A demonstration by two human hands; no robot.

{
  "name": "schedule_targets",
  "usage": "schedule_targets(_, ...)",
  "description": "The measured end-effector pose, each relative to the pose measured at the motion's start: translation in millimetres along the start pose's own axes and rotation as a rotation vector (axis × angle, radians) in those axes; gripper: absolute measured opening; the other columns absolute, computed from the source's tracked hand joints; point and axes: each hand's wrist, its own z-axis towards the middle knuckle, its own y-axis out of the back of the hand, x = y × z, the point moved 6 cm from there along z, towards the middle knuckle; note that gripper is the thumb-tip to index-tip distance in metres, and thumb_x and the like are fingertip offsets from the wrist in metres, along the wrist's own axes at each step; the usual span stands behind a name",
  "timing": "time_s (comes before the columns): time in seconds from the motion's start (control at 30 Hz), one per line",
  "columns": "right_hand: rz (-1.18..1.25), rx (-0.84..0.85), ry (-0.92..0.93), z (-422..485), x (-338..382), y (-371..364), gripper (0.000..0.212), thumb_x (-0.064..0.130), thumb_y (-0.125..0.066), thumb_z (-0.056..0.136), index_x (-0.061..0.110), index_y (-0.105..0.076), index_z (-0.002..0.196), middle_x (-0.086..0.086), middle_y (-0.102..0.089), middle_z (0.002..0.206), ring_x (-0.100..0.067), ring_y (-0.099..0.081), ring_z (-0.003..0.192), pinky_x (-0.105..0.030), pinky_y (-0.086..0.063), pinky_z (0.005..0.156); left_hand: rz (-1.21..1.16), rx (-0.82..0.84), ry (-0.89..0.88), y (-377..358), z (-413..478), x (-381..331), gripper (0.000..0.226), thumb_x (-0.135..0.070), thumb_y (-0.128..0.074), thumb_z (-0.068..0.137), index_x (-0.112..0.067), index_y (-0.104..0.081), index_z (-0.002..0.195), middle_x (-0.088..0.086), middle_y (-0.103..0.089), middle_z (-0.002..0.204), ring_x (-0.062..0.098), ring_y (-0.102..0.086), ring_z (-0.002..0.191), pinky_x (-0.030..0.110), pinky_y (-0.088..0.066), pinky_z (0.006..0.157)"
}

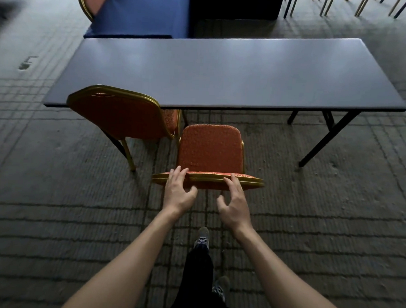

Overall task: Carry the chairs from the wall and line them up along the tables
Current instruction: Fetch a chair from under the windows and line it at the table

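The left hand (178, 194) lays nearly straight fingers over the gold top rail (208, 177) of the red chair (210, 149), and the right hand (235, 206), fingers spread, touches it with its tips, neither clasping, while the chair stands near the grey table (224, 71), just beside a second chair (120, 114).

place: function hall | folding table (224, 71) | gold-framed banquet chairs (120, 117) | carpet floor (334, 206)
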Motion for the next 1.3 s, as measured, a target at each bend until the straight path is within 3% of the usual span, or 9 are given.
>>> schedule_targets(0.13, 0.139, -0.093, -0.071, -15.7, 8.5, -0.6, 0.035, 0.014, -0.059, 0.097, 0.015, -0.063, 0.132, 0.001, -0.043, 0.157, -0.013, -0.043, 0.141, -0.036, -0.036, 0.118, -0.274, -0.115, 0.119, 5.6, -18.5, -8.2, 0.043, -0.025, -0.059, 0.1, -0.015, -0.057, 0.142, 0.001, -0.037, 0.16, 0.018, -0.029, 0.151, 0.035, -0.023, 0.125)
schedule_targets(0.27, 0.314, -0.116, -0.166, -12.4, 22.4, -1.1, 0.017, 0.019, -0.058, 0.101, 0.019, -0.067, 0.114, 0.006, -0.064, 0.115, -0.011, -0.062, 0.108, -0.019, -0.05, 0.088, -0.483, -0.231, 0.314, 4.8, -27.2, -3.4, 0.033, -0.044, -0.055, 0.102, -0.014, -0.066, 0.11, 0.007, -0.063, 0.122, 0.023, -0.063, 0.109, 0.043, -0.052, 0.102)
schedule_targets(0.37, 0.519, -0.047, -0.452, -4.3, 9.6, -17.1, 0.027, 0.034, -0.058, 0.102, 0.014, -0.064, 0.119, -0.002, -0.07, 0.106, -0.018, -0.067, 0.1, -0.031, -0.056, 0.087, -0.805, -0.063, 0.573, -18.3, -23.3, 3.7, 0.05, -0.054, -0.053, 0.101, -0.01, -0.06, 0.122, 0.009, -0.067, 0.117, 0.029, -0.066, 0.104, 0.047, -0.057, 0.091)
schedule_targets(0.53, 1.046, -0.056, -0.727, 17.7, -4.9, -42.0, 0.044, 0.044, -0.062, 0.099, 0.01, -0.058, 0.127, -0.013, -0.071, 0.118, -0.027, -0.069, 0.109, -0.043, -0.056, 0.093, -1.235, 0.129, 0.741, -43.5, 4.3, -3.2, 0.073, -0.067, -0.055, 0.094, -0.014, -0.046, 0.144, 0.017, -0.065, 0.119, 0.041, -0.063, 0.118, 0.058, -0.049, 0.103)
schedule_targets(0.7, 1.201, -0.127, -0.859, 53.8, -2.5, -50.1, 0.04, 0.042, -0.068, 0.096, 0.012, -0.056, 0.12, -0.017, -0.069, 0.116, -0.033, -0.07, 0.103, -0.049, -0.056, 0.095, -1.327, 0.133, 0.871, -53.3, 29.5, -8.3, 0.082, -0.07, -0.063, 0.088, -0.008, -0.047, 0.139, 0.024, -0.065, 0.115, 0.039, -0.066, 0.099, 0.054, -0.053, 0.094)
schedule_targets(0.77, 1.184, -0.156, -0.899, 66.8, -3.2, -53.3, 0.036, 0.037, -0.068, 0.095, 0.01, -0.056, 0.116, -0.018, -0.07, 0.111, -0.033, -0.07, 0.096, -0.046, -0.059, 0.084, -1.351, 0.121, 0.879, -59.8, 40.0, -8.4, 0.077, -0.066, -0.063, 0.091, -0.006, -0.049, 0.138, 0.025, -0.066, 0.121, 0.039, -0.067, 0.103, 0.051, -0.055, 0.088)
schedule_targets(0.93, 1.172, -0.211, -0.935, 94.6, -4.2, -58.9, 0.038, 0.026, -0.062, 0.09, 0.003, -0.06, 0.12, -0.021, -0.071, 0.109, -0.037, -0.072, 0.097, -0.05, -0.058, 0.094, -1.426, 0.047, 0.864, -63.1, 66.0, -13.0, 0.056, -0.036, -0.059, 0.094, -0.001, -0.053, 0.137, 0.027, -0.065, 0.125, 0.04, -0.067, 0.107, 0.045, -0.056, 0.069)
schedule_targets(1.1, 1.153, -0.202, -0.908, 127.3, 1.0, -54.8, 0.031, 0.024, -0.06, 0.09, 0.0, -0.063, 0.11, -0.02, -0.072, 0.104, -0.039, -0.072, 0.101, -0.05, -0.059, 0.093, -1.422, 0.071, 0.852, -59.1, 96.2, -24.9, 0.047, -0.03, -0.055, 0.093, 0.004, -0.056, 0.126, 0.026, -0.067, 0.115, 0.038, -0.068, 0.097, 0.041, -0.058, 0.059)
schedule_targets(1.3, 1.134, -0.232, -0.874, 192.5, 9.3, -44.2, 0.024, 0.02, -0.06, 0.088, 0.001, -0.061, 0.104, -0.021, -0.069, 0.105, -0.039, -0.071, 0.105, -0.052, -0.058, 0.095, -1.382, 0.096, 0.809, -58.0, 163.3, -43.9, 0.037, -0.028, -0.054, 0.091, 0.0, -0.059, 0.114, 0.023, -0.067, 0.108, 0.036, -0.068, 0.095, 0.045, -0.055, 0.069)
